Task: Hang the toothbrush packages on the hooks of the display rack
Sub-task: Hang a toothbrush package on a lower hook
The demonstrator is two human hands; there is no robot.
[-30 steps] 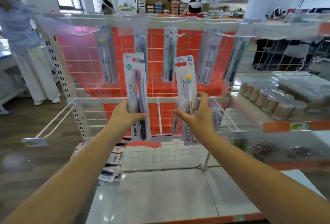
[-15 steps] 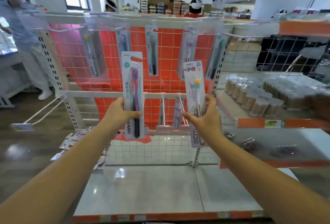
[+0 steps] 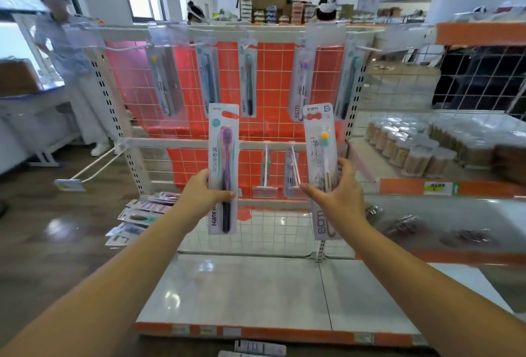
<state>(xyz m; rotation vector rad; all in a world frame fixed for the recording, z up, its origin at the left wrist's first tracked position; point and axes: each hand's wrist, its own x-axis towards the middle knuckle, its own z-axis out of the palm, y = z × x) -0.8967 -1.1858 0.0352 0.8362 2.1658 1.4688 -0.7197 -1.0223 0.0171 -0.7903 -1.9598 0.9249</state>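
Note:
My left hand (image 3: 203, 195) grips a toothbrush package with a purple brush (image 3: 223, 157), held upright in front of the display rack (image 3: 222, 32). My right hand (image 3: 337, 191) grips a second package with an orange-headed brush (image 3: 320, 140), also upright, to the right. Both packages are level with the rack's middle rail (image 3: 182, 143). Several packages hang from hooks on the top rail, among them a dark brush package (image 3: 248, 77) and a lilac one (image 3: 302, 80). Lower hooks (image 3: 266, 168) on the middle rail hold a few packages.
A loose pile of packages (image 3: 142, 214) lies on the floor at the rack's lower left. A long empty hook (image 3: 94, 168) juts out left. Jars (image 3: 412, 151) fill the shelf to the right. A person (image 3: 71, 71) stands at the left. The rack's white base shelf (image 3: 256, 291) lies below.
The view has drawn back and shifted, so the rack sits further off. Both hands still hold their packages upright; the right one has moved slightly further right of the left.

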